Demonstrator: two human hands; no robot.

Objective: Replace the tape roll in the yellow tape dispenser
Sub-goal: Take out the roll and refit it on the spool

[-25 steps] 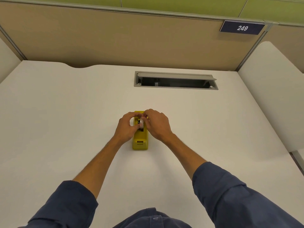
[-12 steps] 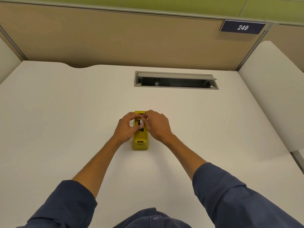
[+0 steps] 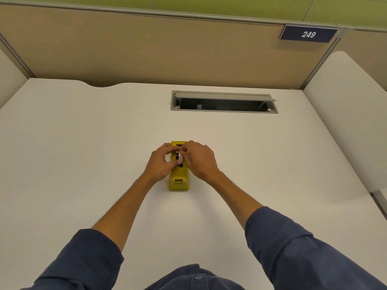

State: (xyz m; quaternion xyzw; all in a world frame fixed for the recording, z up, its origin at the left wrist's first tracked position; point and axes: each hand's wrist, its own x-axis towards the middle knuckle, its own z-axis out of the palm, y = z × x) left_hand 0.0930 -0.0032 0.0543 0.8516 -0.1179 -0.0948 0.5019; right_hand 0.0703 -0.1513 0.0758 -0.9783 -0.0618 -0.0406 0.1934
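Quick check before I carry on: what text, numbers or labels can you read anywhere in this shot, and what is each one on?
"249": white digits on the dark blue sign fixed to the partition's top rail, far right.
Yellow tape dispenser: no readable marking.
Small pale tag inside the desk's cable hatch: too small to read.

The glossy yellow plastic tape dispenser (image 3: 178, 181) stands upright mid-desk, cutter end toward the near edge; a small white tape roll (image 3: 180, 157) sits in its open slot.

Yellow tape dispenser (image 3: 179, 183) — white desk (image 3: 83, 143) — navy sleeves (image 3: 293, 248)
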